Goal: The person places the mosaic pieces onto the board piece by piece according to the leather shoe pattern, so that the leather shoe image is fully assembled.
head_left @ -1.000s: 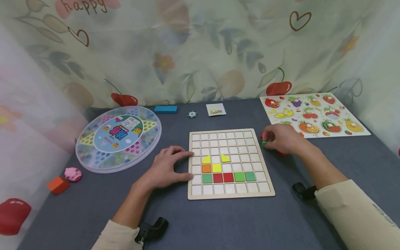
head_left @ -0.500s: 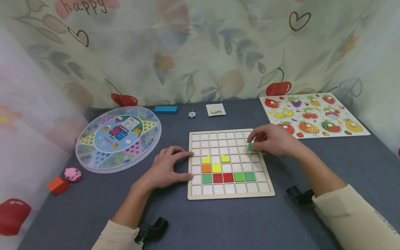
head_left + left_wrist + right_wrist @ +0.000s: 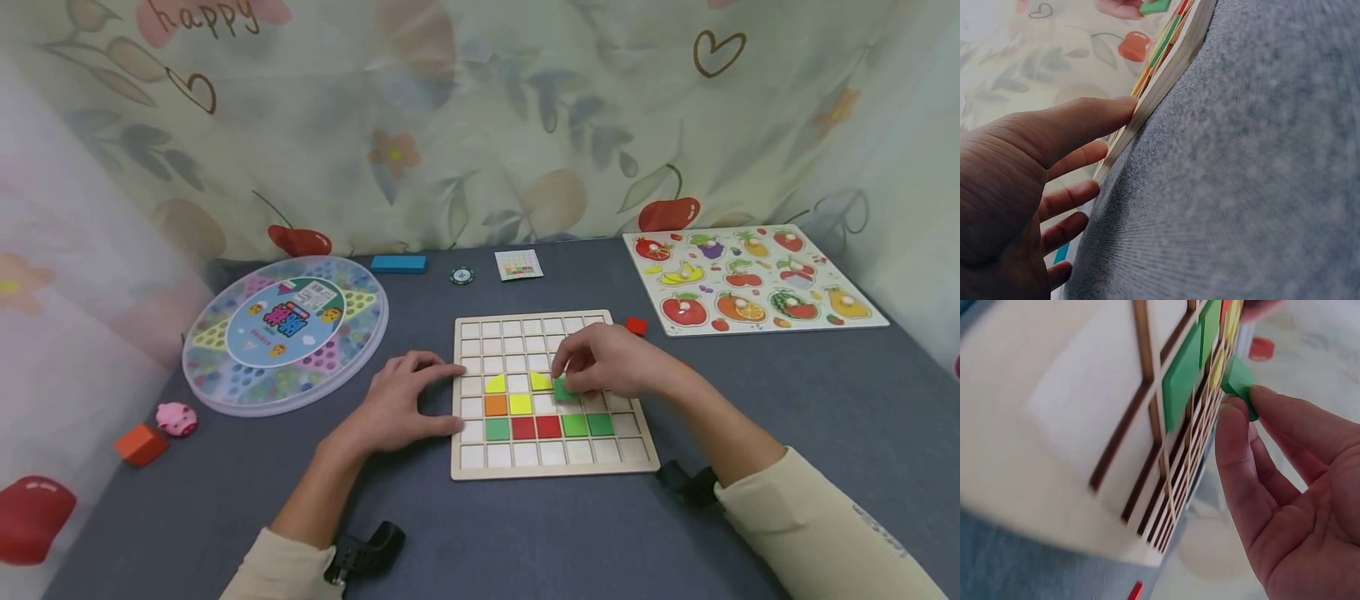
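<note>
A wooden grid board (image 3: 553, 472) lies mid-table, with green, red, orange and yellow tiles in some of its cells. My left hand (image 3: 397, 404) touches the board's left edge with thumb and index finger, the fingers fairly straight; the left wrist view shows the thumb (image 3: 1094, 119) against the wooden side. Over the board, my right hand (image 3: 618, 360) pinches a green tile (image 3: 564, 390) between thumb and fingertips, just right of a yellow piece (image 3: 540, 381). In the right wrist view this tile (image 3: 1239, 382) is tilted close over the grid.
A red piece (image 3: 636, 326) lies beside the board's upper right corner. Behind are a pattern card (image 3: 519, 264), a chip (image 3: 462, 276) and a blue block (image 3: 399, 264). A fruit board (image 3: 757, 279) is at right; a round game box (image 3: 225, 392), pink pig (image 3: 177, 419) and orange block (image 3: 142, 446) at left.
My right hand has carried the green tile left from beside the board's right edge to over its middle. The red piece has come into sight. My left hand has stayed in place.
</note>
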`<move>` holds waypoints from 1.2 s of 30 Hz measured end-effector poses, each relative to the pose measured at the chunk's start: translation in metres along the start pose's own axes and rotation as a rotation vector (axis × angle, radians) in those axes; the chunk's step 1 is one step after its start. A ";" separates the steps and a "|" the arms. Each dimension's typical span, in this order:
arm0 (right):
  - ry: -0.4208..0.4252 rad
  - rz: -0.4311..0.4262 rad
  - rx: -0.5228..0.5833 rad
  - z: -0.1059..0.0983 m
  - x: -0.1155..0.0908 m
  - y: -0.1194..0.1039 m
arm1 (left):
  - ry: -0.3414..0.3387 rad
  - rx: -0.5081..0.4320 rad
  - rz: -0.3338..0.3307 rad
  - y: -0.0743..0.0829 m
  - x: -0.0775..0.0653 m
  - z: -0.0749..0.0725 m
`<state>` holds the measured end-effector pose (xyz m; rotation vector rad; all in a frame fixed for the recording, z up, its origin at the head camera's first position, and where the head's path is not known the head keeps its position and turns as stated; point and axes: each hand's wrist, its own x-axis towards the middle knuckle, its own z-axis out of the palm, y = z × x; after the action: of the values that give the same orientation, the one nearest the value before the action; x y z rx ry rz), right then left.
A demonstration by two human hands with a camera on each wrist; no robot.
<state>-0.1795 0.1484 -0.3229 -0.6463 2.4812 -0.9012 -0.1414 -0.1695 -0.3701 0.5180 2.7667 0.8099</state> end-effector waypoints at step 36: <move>0.010 -0.024 -0.205 0.026 0.014 -0.019 | 0.006 0.002 0.011 0.000 0.000 0.001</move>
<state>-0.1717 0.1151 -0.3314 -0.7418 2.6019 -0.6642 -0.1411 -0.1692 -0.3710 0.5326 2.7730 0.8119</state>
